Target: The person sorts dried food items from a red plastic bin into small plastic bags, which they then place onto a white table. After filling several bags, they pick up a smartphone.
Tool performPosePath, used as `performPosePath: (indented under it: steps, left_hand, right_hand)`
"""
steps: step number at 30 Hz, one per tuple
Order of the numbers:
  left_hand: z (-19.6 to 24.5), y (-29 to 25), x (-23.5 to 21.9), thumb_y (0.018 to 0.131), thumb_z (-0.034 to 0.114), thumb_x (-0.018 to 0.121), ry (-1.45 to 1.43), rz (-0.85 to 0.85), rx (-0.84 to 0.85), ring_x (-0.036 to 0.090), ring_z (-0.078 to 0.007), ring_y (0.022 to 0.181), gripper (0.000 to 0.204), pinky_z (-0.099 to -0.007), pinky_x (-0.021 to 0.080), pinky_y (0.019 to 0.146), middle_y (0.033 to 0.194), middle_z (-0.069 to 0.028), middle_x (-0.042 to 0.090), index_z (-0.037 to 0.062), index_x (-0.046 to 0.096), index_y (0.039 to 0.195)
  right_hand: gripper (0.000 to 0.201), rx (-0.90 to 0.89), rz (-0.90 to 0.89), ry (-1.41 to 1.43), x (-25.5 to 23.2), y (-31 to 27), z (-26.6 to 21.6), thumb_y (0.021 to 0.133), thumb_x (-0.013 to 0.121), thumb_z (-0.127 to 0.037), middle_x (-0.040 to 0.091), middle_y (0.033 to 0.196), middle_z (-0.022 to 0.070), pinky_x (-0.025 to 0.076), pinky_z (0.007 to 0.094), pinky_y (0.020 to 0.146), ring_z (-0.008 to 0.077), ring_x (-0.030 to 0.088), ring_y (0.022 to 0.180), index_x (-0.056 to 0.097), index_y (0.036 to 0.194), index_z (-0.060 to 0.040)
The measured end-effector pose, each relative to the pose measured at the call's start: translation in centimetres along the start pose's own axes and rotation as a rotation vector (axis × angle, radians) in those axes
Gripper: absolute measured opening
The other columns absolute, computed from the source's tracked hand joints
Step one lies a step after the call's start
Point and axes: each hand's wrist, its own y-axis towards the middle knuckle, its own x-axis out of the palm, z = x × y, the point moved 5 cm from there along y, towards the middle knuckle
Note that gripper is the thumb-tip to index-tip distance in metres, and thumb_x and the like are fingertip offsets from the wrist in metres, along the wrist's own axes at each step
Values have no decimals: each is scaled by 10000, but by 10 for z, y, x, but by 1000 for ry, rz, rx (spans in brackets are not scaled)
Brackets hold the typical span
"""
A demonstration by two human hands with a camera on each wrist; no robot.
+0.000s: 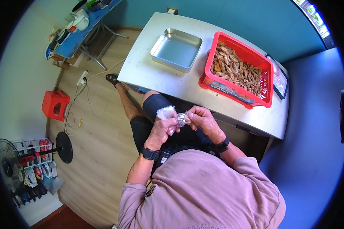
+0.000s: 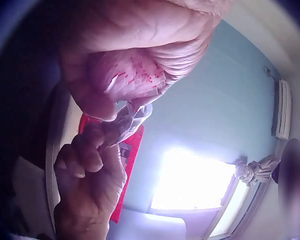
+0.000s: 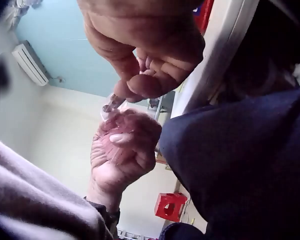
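Observation:
Over the lap, the left hand point(image 1: 162, 129) grips a stack of clear plastic bags point(image 1: 165, 113); red marks show on the plastic point(image 2: 135, 75) in the left wrist view. A small clear bag point(image 1: 183, 119) with something light brown inside lies between the two hands. The right hand point(image 1: 204, 121) pinches that bag's right side between thumb and fingers. In the right wrist view the right hand point(image 3: 145, 50) is just above the left hand point(image 3: 125, 147), with the small bag point(image 3: 111, 107) between them. The exact contents of the bag are too small to tell.
On the white table point(image 1: 141, 72) stand a square metal tin point(image 1: 176, 49) and a red basket point(image 1: 252, 100) of brown dried pieces, with a framed item point(image 1: 281, 82) behind. A red stool point(image 1: 55, 105), a fan point(image 1: 11, 160) and cables are at the left.

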Motion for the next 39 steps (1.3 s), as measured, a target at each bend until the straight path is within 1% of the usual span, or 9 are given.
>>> performPosePath:
  steps: [2, 8, 16, 23, 25, 27, 29, 32, 39]
  left_hand:
    - [-4, 3, -2, 789, 104, 679, -154, 127, 54, 561, -132, 575, 201, -281, 519, 512, 773, -53, 590, 33, 576, 945]
    - [20, 16, 26, 810, 84, 626, -193, 117, 156, 549, -123, 551, 106, -298, 506, 488, 742, -41, 578, 41, 575, 893]
    - [62, 85, 110, 824, 49, 597, -148, -84, 340, 557, -116, 544, 50, -287, 503, 490, 744, -34, 583, 50, 575, 869]
    - [48, 106, 104, 802, 16, 611, -214, -131, 303, 609, -165, 638, 113, -303, 509, 499, 750, -48, 577, 53, 546, 888]
    - [22, 105, 79, 790, 36, 632, -314, -13, 153, 605, -164, 633, 140, -304, 502, 496, 750, -43, 570, 59, 546, 899]
    - [-10, 110, 51, 777, 48, 646, -364, -73, 130, 608, -163, 638, 141, -309, 500, 482, 765, -43, 575, 66, 554, 882]
    - [-9, 91, 35, 770, 53, 655, -434, -10, 127, 611, -168, 635, 118, -312, 502, 468, 740, -46, 572, 70, 564, 844]
    - [-35, 83, 6, 775, 53, 649, -436, -64, 110, 606, -175, 618, 94, -314, 503, 459, 694, -47, 566, 65, 569, 822]
    - [-33, 71, 5, 886, 162, 605, -683, -320, 18, 608, -213, 737, 95, -334, 504, 562, 756, -46, 573, 80, 559, 899]
  right_hand:
    - [196, -28, 51, -23, -4, 0, -1, 952, 596, -250, 626, 751, 3, 418, 190, 502, 58, 541, 559, 611, 914, -58]
    - [181, -205, 216, -200, -8, -9, -30, 966, 574, -211, 604, 727, 1, 394, 188, 467, 49, 513, 529, 596, 885, -51]
    - [150, -725, 492, -1065, -33, -31, -196, 884, 644, -84, 560, 643, 84, 439, 297, 535, 120, 539, 578, 563, 793, 4]
    - [151, -725, 671, -1507, -58, -16, -279, 868, 623, -180, 603, 689, 174, 447, 419, 572, 357, 599, 621, 611, 824, -36]
    - [157, -541, 491, -1759, -96, 20, -257, 841, 623, -187, 601, 731, 205, 450, 449, 622, 393, 605, 703, 609, 826, -31]
    - [171, -687, 388, -1857, -87, 17, -256, 839, 600, -178, 579, 782, 237, 428, 489, 666, 424, 548, 744, 595, 895, -17]
    - [149, -522, 664, -1740, -66, 17, -272, 857, 588, -172, 602, 770, 214, 452, 475, 645, 408, 575, 734, 596, 857, -23]
    - [108, -575, 461, -2002, -93, 39, -260, 879, 574, -144, 608, 722, 201, 457, 489, 608, 410, 597, 685, 582, 820, -54]
    - [76, -584, 536, -2000, -74, 39, -281, 884, 563, -119, 611, 746, 190, 447, 475, 599, 409, 592, 701, 562, 833, -62]
